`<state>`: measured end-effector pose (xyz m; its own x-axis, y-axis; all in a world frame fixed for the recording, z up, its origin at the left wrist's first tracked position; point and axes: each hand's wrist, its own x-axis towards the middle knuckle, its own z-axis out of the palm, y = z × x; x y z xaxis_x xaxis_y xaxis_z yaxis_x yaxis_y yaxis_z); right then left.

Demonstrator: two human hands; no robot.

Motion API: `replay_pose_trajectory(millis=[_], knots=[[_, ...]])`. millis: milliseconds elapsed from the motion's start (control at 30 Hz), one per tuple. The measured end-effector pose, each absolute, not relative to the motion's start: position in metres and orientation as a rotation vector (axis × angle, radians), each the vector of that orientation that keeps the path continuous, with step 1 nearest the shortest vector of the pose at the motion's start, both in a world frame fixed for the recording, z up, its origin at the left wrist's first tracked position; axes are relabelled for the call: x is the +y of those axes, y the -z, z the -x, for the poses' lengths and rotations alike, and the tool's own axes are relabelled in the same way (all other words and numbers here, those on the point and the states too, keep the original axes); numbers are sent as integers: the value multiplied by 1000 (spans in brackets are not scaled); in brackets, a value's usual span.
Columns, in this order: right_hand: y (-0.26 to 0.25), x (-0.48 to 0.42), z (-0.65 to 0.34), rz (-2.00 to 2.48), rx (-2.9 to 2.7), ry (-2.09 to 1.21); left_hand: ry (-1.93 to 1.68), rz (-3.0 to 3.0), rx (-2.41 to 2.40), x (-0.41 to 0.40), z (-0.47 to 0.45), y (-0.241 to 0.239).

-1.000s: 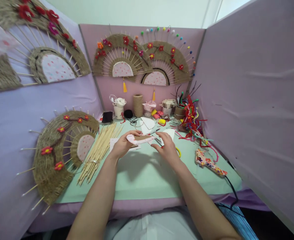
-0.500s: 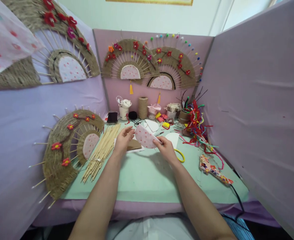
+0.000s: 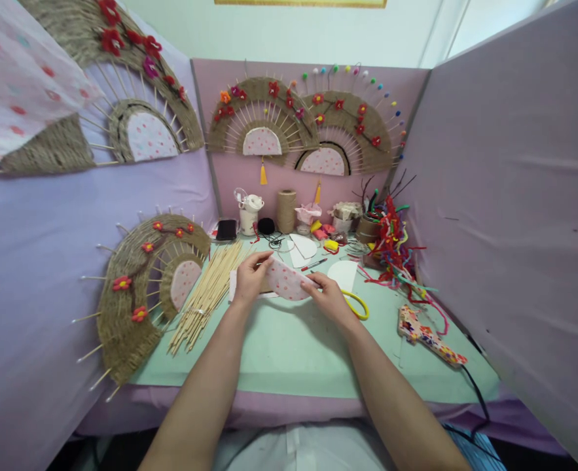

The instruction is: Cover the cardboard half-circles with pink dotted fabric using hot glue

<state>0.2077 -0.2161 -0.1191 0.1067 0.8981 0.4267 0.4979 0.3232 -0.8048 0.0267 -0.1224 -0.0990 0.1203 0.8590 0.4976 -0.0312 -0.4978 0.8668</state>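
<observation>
Both hands' fingers (image 3: 262, 263) pinch the dotted half-circle (image 3: 289, 282).

The work surface is a pale green table top (image 3: 289, 353) edged with a lilac cloth (image 3: 279, 409); three lilac fabric-covered panels enclose it: a left panel (image 3: 38, 261), a back panel (image 3: 249, 183) beyond the grip, and a right panel (image 3: 514, 196); above the back panel a pale green wall (image 3: 289, 33) carries a gold frame edge (image 3: 298, 2); lighting is even and diffuse, brightest at the upper right.
</observation>
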Motion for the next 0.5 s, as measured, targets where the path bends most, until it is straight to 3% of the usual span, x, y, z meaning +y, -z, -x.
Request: replay_pose_trajectory(millis=[500], knots=[[116, -220, -210, 1354, -1560, -575, -1164, -1208, 839, -116, -24, 105]])
